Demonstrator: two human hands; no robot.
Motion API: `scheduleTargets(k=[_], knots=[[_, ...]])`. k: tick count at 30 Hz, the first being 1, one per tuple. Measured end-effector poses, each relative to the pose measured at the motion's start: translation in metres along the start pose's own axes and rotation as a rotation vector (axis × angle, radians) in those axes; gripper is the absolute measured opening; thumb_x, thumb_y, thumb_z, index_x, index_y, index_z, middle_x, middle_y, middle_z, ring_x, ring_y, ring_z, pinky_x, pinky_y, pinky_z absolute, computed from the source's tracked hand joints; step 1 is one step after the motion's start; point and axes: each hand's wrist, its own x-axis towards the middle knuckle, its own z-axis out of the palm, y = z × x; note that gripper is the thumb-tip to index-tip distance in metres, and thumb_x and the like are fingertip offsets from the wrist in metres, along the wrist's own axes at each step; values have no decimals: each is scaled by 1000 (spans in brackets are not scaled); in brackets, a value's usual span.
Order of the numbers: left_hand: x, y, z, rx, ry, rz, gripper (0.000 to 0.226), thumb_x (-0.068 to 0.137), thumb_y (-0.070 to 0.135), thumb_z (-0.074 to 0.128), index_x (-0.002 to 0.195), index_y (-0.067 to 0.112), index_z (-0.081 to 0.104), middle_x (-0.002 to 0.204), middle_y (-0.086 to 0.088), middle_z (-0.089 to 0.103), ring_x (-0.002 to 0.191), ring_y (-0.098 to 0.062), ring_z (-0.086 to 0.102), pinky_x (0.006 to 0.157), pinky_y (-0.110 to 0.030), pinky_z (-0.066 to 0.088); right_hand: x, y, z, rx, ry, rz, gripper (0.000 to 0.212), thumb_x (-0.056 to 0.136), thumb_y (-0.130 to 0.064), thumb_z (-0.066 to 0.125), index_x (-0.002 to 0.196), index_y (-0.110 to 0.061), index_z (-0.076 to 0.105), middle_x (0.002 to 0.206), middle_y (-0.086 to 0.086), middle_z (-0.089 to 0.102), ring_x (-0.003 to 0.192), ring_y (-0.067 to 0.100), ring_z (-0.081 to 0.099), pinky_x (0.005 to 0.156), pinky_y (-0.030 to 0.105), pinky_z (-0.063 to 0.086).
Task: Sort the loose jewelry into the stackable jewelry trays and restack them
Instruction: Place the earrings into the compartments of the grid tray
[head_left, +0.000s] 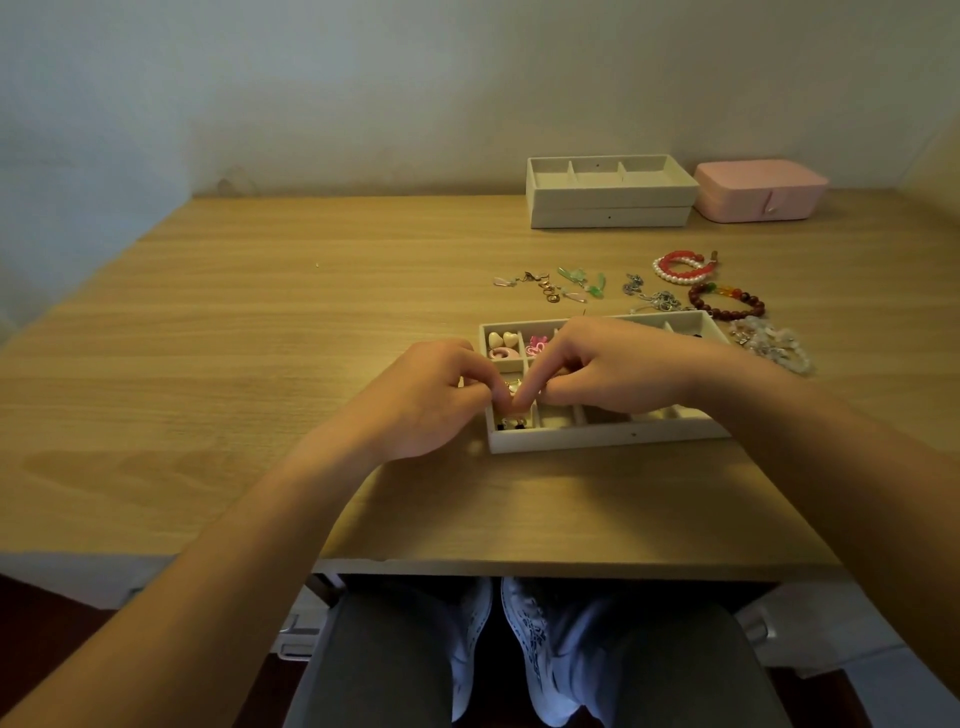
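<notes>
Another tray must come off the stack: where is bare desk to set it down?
Bare: the desk left of the open tray, and the strip between tray and near edge. Crowded: loose jewelry behind and right of the tray.

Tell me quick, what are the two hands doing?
Left hand: fingers curled, pinching a small gold piece over the tray.
Right hand: pinching the same piece.

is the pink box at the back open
No, the pink rounded jewelry box has its lid down, sitting beside the stacked cream trays.
</notes>
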Motion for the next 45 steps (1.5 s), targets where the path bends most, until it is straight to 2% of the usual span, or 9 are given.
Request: scheduleTargets(k=[10, 15, 18, 21, 28, 32, 38, 41, 45], knots=[[1, 1, 0, -8, -8, 0, 31, 86, 9, 60, 76, 34, 75, 84, 11, 58, 76, -1, 51, 68, -16, 35, 1, -3, 1, -45, 1, 11, 29, 95, -16, 57, 101, -31, 81, 66, -21, 66, 59, 0, 53, 53, 15, 40], [3, -3, -2, -114, 131, 3, 27, 85, 5, 58, 83, 27, 74, 73, 11, 58, 60, 2, 48, 59, -18, 34, -3, -4, -4, 10, 156, 23, 27, 98, -20, 56, 95, -31, 80, 86, -1, 72, 76, 24, 61, 66, 36, 50], [5, -5, 2, -82, 245, -48, 16, 88, 16, 63, 96, 29, 65, 74, 4, 61, 56, -1, 49, 57, -21, 38, -2, 1, -7, 19, 279, 72, 24, 98, -18, 57, 97, -27, 79, 82, -7, 70, 69, 16, 59, 63, 33, 50], [6, -6, 6, -77, 196, -89, 21, 91, 28, 68, 108, 33, 58, 73, 3, 64, 60, 0, 52, 58, -18, 40, -1, 13, -12, -17, 388, 111, 20, 95, -16, 61, 91, -28, 77, 87, -8, 70, 79, 13, 63, 70, 35, 57], [4, -8, -7, -28, 168, -138, 37, 79, 13, 76, 105, 32, 59, 75, 5, 65, 59, 5, 53, 53, -11, 38, -11, 40, -29, 47, 528, 172, 20, 96, -13, 61, 87, -29, 69, 92, -13, 64, 88, 2, 58, 70, 18, 45], [4, -12, -21, -4, 97, -183, 47, 74, 3, 75, 108, 31, 57, 81, 5, 63, 66, -8, 56, 65, -29, 49, -14, 49, -41, 44, 560, 230, 19, 97, -10, 58, 99, -23, 71, 94, -11, 61, 88, 0, 55, 67, 16, 43], [21, -10, -26, -22, 157, -203, 28, 88, 20, 69, 113, 28, 59, 80, 3, 61, 68, -12, 54, 57, -28, 41, -4, 67, -39, -43, 411, 320, 31, 100, -20, 58, 129, -22, 67, 124, -2, 66, 104, 11, 61, 83, 24, 53], [33, -10, -21, 20, 153, -207, 25, 96, 34, 62, 120, 29, 63, 74, 9, 54, 67, -4, 50, 56, -25, 35, 0, 70, -34, -53, 402, 304, 20, 99, -22, 60, 114, -20, 73, 114, -4, 71, 95, 6, 63, 81, 24, 55], [51, -16, -18, 59, 154, -236, 16, 97, 42, 59, 102, 30, 68, 93, 9, 64, 82, -4, 56, 66, -27, 41, 2, 73, -39, -17, 329, 314, 12, 98, -22, 62, 98, -19, 74, 96, -3, 71, 86, 9, 66, 68, 20, 52]])
